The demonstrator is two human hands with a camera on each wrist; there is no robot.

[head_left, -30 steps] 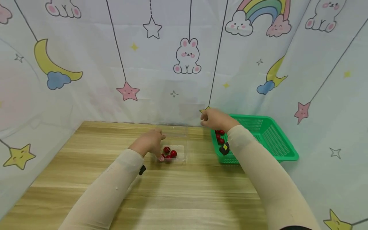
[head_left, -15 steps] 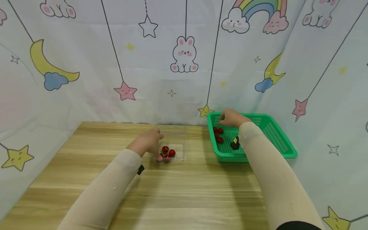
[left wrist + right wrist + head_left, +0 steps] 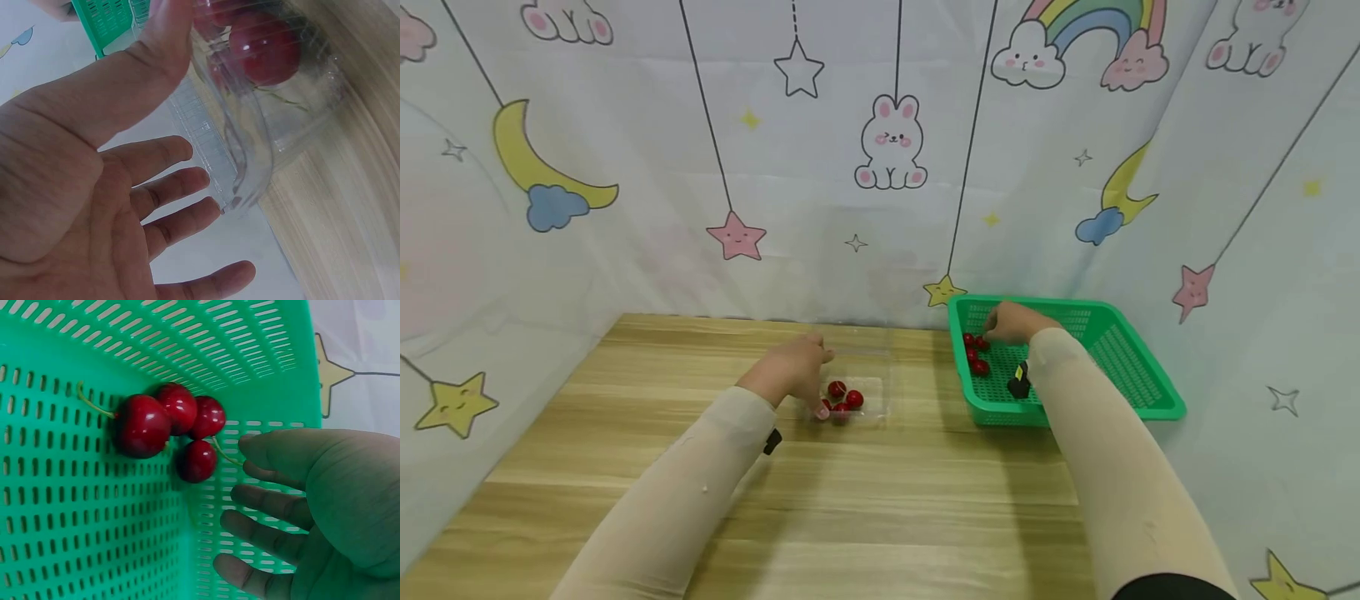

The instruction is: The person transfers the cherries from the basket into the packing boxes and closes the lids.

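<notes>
Four glossy red cherries [image 3: 141, 427] clustered in the left end of a slotted green basket [image 3: 1122, 358], centre right, more cherries [image 3: 854, 400] held in a clear box [image 3: 873, 388], lower centre

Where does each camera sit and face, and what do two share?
Head: on the head, facing forward and down at the table; left hand, right hand and sleeves show.
Left wrist: on that wrist, facing the clear box; left hand shows.
Right wrist: on that wrist, facing into the basket; right hand shows.
Head and right wrist both show the basket's cherries.
</notes>
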